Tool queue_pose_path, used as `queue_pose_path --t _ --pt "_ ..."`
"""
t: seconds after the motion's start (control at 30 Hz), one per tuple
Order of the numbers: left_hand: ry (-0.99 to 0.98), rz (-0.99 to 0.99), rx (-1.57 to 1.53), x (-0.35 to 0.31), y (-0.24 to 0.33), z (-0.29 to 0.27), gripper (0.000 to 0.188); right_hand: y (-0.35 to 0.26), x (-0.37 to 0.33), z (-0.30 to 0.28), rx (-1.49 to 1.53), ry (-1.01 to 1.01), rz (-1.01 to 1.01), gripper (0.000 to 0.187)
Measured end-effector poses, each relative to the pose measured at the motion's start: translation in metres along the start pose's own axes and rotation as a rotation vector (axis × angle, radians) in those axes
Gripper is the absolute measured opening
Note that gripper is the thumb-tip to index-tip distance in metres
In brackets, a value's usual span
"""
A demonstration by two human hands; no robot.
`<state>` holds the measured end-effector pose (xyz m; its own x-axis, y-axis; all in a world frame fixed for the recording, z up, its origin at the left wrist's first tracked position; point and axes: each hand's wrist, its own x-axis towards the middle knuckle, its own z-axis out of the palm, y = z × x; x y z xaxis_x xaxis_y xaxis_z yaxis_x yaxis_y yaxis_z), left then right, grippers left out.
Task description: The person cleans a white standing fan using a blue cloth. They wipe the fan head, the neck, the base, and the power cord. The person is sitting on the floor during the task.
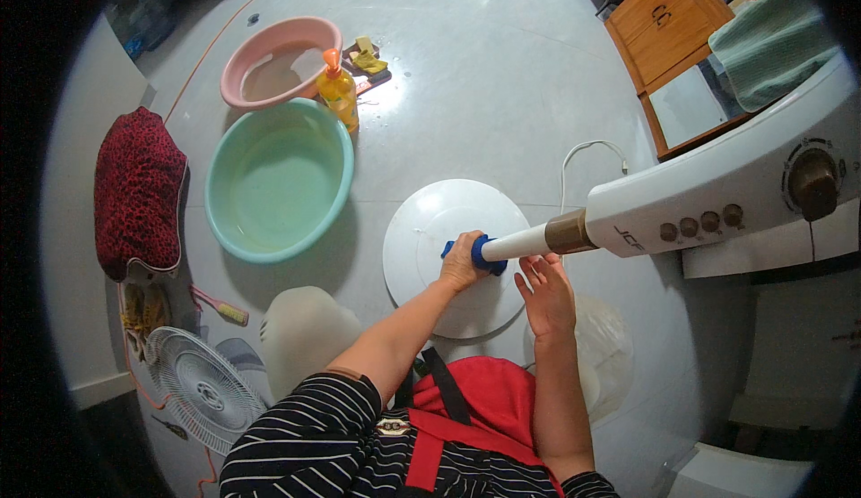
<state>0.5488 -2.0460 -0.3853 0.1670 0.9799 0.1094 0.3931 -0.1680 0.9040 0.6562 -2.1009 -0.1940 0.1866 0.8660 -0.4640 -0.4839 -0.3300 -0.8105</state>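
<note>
A white stand fan rises in front of me: its round base (430, 220) rests on the floor, its pole (517, 243) leads up to a control housing (664, 202) with brown knobs. Wrapped against the pole is a blue cloth (489, 254), pressed there by the closed fingers of my left hand (462, 263). Beside the pole, just below its brown collar (567, 232), my right hand (549, 296) is raised with its fingers apart. Nothing shows in that hand, and its fingertips come close to the pole; whether they touch it I cannot tell.
Left of the base stand a green basin (221, 220) and a pink basin (235, 54), both holding water, with an orange pump bottle (339, 99) alongside. A fan grille (204, 390), a brush (231, 313) and a red patterned cushion (139, 193) lie left. Wooden cabinet (668, 23) stands far right.
</note>
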Motion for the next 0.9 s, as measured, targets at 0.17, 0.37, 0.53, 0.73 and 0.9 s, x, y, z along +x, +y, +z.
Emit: queue_pose_path --t 0.17,0.37,0.53,0.73,0.9 --pt "-0.035 -0.022 0.089 -0.004 0.000 -0.004 0.074 -0.003 -0.009 0.005 0.015 0.031 -0.021 0.049" --pt "-0.286 -0.304 0.295 -0.006 -0.016 -0.022 0.060 -0.007 -0.016 0.010 0.077 0.022 -0.029 0.050" --pt "-0.146 -0.525 0.002 0.023 -0.003 -0.069 0.067 -0.013 -0.020 0.008 0.103 0.063 -0.049 0.043" --pt "-0.178 -0.280 -0.606 0.069 0.043 -0.066 0.047 -0.017 -0.021 0.003 0.154 0.008 -0.055 0.042" --pt "-0.826 -0.226 -0.217 0.079 -0.002 -0.005 0.049 -0.018 -0.020 -0.005 0.192 -0.003 -0.038 0.030"
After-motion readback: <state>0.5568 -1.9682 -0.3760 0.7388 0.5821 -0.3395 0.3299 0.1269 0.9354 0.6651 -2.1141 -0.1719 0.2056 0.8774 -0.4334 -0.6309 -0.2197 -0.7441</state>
